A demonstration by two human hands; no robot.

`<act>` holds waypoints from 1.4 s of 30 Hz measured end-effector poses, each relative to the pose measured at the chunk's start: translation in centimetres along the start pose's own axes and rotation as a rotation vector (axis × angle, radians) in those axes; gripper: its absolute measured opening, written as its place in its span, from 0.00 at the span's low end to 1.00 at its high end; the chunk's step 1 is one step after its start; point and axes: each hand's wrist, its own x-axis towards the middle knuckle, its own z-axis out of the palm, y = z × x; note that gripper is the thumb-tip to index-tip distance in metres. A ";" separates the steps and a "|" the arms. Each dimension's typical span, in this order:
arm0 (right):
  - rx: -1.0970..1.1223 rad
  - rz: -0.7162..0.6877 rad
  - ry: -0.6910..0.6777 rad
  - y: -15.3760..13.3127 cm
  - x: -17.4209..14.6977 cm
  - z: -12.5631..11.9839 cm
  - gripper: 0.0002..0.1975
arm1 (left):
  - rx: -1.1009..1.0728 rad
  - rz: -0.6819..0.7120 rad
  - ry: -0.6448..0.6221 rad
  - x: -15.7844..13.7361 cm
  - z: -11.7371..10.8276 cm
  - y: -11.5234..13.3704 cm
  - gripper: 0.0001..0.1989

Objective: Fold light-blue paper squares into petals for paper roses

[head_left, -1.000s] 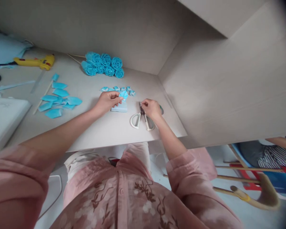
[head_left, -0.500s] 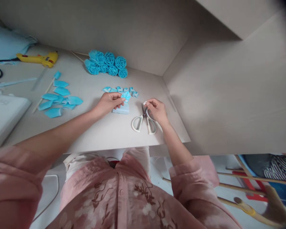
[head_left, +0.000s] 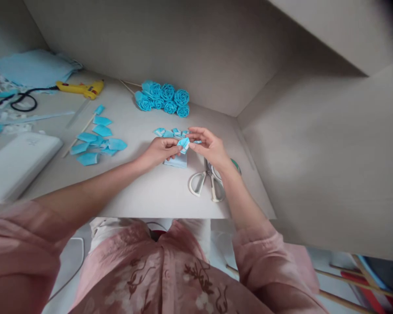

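Fingers (head_left: 170, 141) of the left hand (head_left: 159, 151) are pinching a folded blue piece (head_left: 184, 142), seemingly steadying it above the tabletop (head_left: 144, 198), in from its front edge; the right hand (head_left: 211, 149), fingers parted, is meeting its side

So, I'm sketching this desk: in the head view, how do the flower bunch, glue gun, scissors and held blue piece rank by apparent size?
1. Flower bunch
2. Glue gun and scissors: too alike to rank, scissors partly hidden
3. Held blue piece
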 end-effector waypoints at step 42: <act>-0.778 -0.547 0.287 0.4 -2.0 1.3 0.09 | -0.094 -0.024 -0.056 -0.2 0.1 -0.2 0.10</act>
